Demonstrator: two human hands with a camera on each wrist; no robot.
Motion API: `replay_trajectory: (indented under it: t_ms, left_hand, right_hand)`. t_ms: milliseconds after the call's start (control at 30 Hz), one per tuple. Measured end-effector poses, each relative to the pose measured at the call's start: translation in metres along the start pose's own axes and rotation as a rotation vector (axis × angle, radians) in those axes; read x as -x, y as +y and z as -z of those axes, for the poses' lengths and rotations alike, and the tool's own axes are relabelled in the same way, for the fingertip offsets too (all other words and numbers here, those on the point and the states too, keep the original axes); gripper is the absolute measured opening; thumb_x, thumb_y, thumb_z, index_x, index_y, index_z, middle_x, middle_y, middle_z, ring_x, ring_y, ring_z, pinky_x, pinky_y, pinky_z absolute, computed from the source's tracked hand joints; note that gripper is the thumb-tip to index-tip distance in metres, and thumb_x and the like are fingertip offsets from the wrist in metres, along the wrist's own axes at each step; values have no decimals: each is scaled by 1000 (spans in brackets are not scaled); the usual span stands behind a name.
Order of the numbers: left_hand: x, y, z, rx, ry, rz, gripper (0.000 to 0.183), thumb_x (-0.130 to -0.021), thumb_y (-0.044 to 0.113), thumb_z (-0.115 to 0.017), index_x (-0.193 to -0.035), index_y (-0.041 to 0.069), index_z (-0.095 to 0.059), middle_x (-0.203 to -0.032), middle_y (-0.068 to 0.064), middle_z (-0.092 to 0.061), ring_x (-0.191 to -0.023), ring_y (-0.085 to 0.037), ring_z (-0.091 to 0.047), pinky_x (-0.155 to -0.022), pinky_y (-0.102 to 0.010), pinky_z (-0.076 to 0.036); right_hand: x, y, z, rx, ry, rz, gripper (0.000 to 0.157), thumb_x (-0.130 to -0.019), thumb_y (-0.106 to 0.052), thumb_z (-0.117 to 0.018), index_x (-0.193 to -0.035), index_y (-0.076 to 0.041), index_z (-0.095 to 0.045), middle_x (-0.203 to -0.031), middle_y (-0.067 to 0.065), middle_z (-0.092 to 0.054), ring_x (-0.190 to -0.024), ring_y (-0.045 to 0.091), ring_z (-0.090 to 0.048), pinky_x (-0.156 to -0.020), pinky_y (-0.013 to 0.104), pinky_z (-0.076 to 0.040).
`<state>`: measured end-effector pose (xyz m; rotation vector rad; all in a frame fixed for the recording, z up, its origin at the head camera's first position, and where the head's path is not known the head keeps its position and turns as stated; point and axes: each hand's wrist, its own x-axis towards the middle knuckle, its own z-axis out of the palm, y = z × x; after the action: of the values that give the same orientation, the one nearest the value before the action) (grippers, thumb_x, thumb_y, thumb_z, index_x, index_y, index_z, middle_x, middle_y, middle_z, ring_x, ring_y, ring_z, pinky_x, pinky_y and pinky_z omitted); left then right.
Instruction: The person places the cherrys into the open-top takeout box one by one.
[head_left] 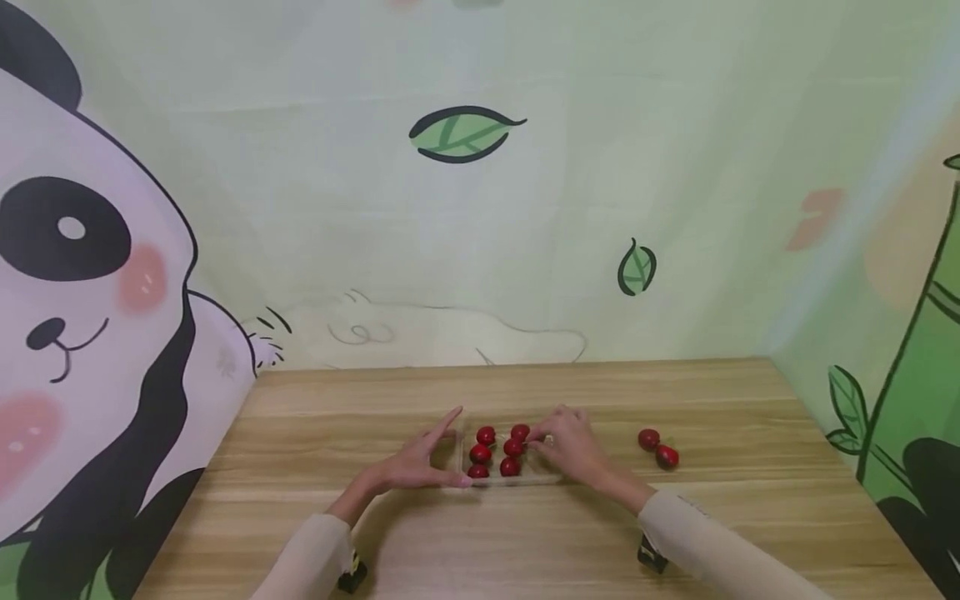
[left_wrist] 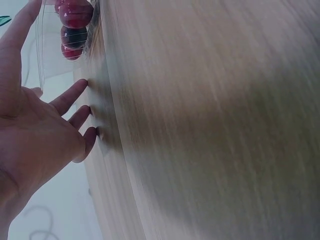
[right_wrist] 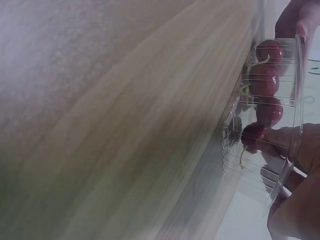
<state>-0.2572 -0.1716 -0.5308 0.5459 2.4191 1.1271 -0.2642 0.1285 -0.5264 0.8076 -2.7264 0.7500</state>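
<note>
A clear plastic box [head_left: 537,479] sits on the table with several red cherries [head_left: 481,454] in two columns inside. My left hand [head_left: 411,464] spans the box's left end, thumb at the front rim and index finger extended toward the back. Its other fingers are spread beside the box in the left wrist view. Over the right half, my right hand [head_left: 572,443] reaches in with thumb and fingers drawn together. Through the clear wall in the right wrist view, a cherry [right_wrist: 252,136] with a thin stem appears at its fingertip; the hand hides this cherry in the head view.
Two more cherries [head_left: 657,448] lie close together on the wooden table [head_left: 750,533], right of the right hand. A cloth backdrop [head_left: 480,250] with a printed panda and leaves rises behind the table's far edge.
</note>
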Motion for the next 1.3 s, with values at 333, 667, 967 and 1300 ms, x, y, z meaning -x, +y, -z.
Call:
replay_trajectory:
  t_ms: [333,667,967,1300]
  left_hand:
    - [-1,-2,-3,14,3,12,116,-81,56,-81,-166,33,-6,-162,-7,-41,-156,-44,-16,-120,-76,-15]
    - [0,-1,-2,11,2,12,114,-82,54,-80,-166,33,-5,-162,-10,-40,-155,-47,-17,-119,-77,-16]
    - [-1,-1,-3,19,1,2,114,-82,54,-81,-166,31,-7,-162,-11,-41,-155,-45,-20,-119,-76,-18]
    - [-1,0,-3,19,10,17,114,-82,54,-81,-166,29,-8,-161,-12,-41,-155,-46,-19,-118,-77,-17]
  right_hand:
    - [3,-1,-6,113,31,17,6,-83,-18,-84,-88,-15,-82,-92,3,-79,-102,25,-61,-91,51,-39]
    - [10,23,23,-17,270,58,7,-80,-10,-85,-85,-8,-82,-81,3,-78,-89,27,-67,-85,52,-46]
    - [34,78,80,-179,60,-83,20,-90,6,-69,-109,3,-76,-110,17,-77,-107,39,-67,-93,55,-55]
    - [58,113,112,-200,-63,-148,21,-91,10,-64,-107,4,-75,-112,19,-76,-107,41,-70,-89,54,-59]
